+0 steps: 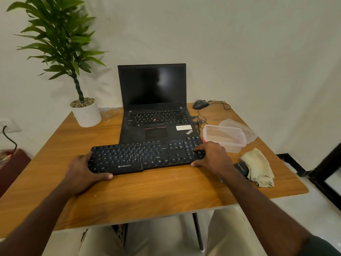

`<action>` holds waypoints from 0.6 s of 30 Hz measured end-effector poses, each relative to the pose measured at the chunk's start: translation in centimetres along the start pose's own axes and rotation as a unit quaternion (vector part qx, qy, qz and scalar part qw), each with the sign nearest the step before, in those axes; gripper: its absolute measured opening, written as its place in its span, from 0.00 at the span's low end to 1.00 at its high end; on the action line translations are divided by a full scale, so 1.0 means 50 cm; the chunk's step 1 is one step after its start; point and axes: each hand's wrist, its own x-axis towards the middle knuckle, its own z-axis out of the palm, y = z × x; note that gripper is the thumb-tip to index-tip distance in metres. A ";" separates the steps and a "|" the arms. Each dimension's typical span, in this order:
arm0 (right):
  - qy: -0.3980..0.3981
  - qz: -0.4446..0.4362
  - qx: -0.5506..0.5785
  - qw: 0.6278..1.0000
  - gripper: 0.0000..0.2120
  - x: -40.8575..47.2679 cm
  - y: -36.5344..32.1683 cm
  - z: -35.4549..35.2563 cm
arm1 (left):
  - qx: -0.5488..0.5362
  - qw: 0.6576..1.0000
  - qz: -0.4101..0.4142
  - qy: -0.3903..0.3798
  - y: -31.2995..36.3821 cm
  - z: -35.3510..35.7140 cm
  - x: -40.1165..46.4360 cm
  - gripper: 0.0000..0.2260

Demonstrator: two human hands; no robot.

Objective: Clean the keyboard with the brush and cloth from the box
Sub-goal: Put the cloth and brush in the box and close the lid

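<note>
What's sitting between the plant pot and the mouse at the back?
The open laptop stands between the white plant pot and the mouse, seen in the head view.

The bench (166, 189) is smooth, warm wood grain with a soft sheen. The keyboard (145, 157) is matt black plastic. The box (224, 138) and its lid (239, 127) are clear, glossy plastic. The cloth (258, 167) is soft, pale yellow fabric, creased.
</note>
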 end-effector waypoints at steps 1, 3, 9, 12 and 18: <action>0.003 -0.001 -0.002 1.000 0.34 -0.003 0.000 0.000 | 0.017 1.000 -0.001 0.005 0.008 -0.001 -0.005 0.69; 0.013 -0.003 -0.005 1.000 0.35 -0.008 0.003 0.002 | 0.050 0.998 0.004 0.026 0.027 0.001 -0.018 0.66; 0.038 -0.007 0.006 0.999 0.32 -0.021 0.007 -0.008 | 0.035 0.988 0.084 0.123 0.127 0.039 -0.028 0.46; 0.065 0.001 0.043 0.997 0.27 -0.029 0.013 -0.028 | 0.011 0.980 0.134 0.145 0.221 0.076 -0.020 0.32; 0.132 0.021 0.120 0.984 0.21 -0.053 0.050 -0.072 | -0.052 0.956 0.268 0.106 0.421 0.156 -0.019 0.12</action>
